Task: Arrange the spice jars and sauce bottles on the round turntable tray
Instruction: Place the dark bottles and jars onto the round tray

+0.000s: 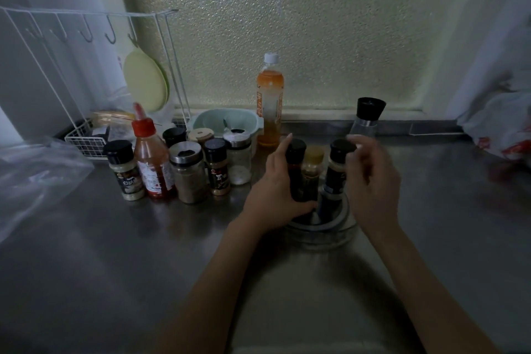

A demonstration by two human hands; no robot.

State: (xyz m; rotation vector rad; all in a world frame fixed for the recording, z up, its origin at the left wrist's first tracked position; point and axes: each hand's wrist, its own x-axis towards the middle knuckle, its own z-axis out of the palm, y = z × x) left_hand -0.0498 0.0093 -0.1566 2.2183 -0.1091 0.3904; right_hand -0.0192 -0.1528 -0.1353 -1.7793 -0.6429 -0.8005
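The left hand (pixel 274 190) is gripping a dark black-capped bottle (pixel 296 169) standing on the round turntable tray (pixel 330 234). Just right of that grip are standing a tan-capped jar (pixel 312 172) and a black-capped spice jar (pixel 336 172). The right hand (pixel 372 181) is hovering beside the latter, fingers loosely curled, blurred, holding nothing.

Left hand (pixel 277 190) gripping, right hand (pixel 373 181) curled.

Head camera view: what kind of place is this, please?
Most likely a home kitchen: a steel counter with spice jars, a red-capped sauce bottle and a white wire rack beside a frosted window.
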